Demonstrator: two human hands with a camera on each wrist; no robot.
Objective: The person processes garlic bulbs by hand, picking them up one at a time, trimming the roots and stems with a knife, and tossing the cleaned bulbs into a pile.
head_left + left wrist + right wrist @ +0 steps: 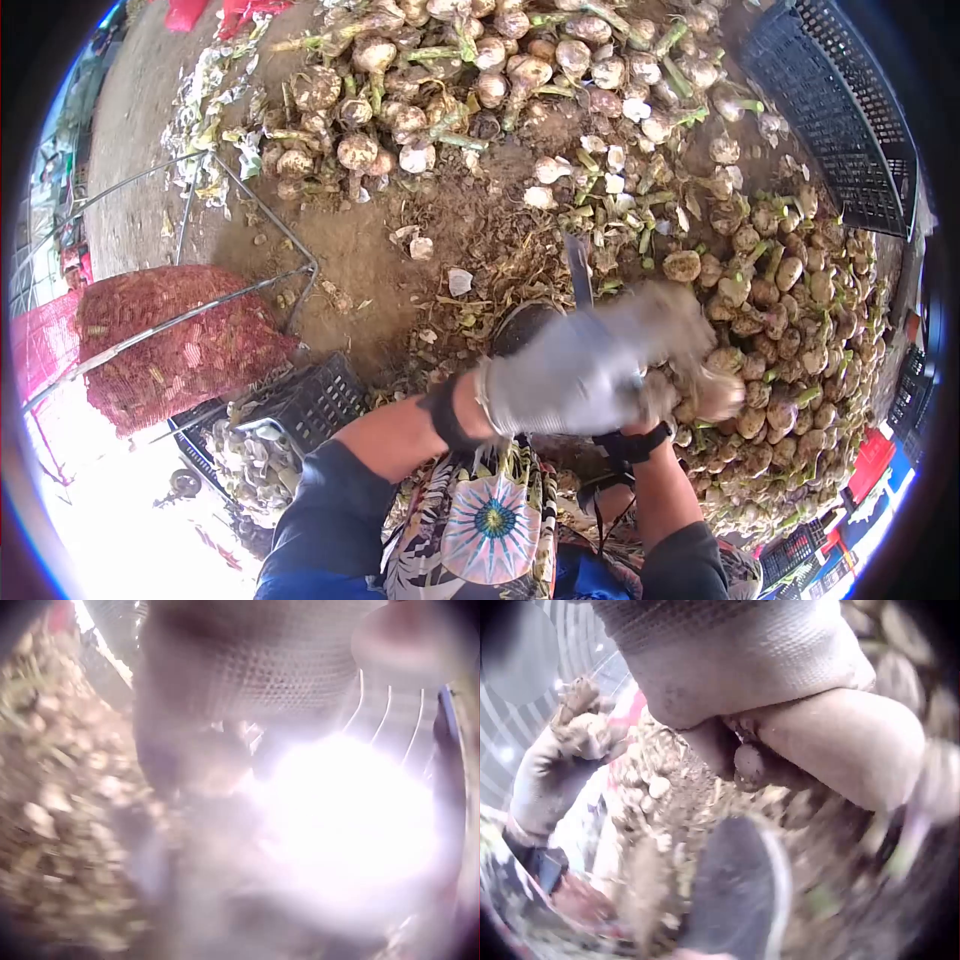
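In the head view the gloved left hand [565,385] reaches across in front of the mostly hidden right hand, both blurred. A dark blade [578,268] points up beyond them. Close to the hands is a blurred garlic bulb [715,395]. The right wrist view shows the gloved right hand [757,690] with fingers curled round the knife, of which a small round end [748,759] seems to show. There the left hand [544,780] pinches a dirty garlic bulb [592,733]. In the left wrist view the left hand [247,667] is blurred and glare hides its fingertips.
Garlic heaps [790,330] lie at the right and far side. A black crate [830,110] stands at the upper right. At the left are a full mesh sack [180,340], a thin metal frame [260,200] and a crate of bulbs [330,400]. A shoe [739,885] is near the hands.
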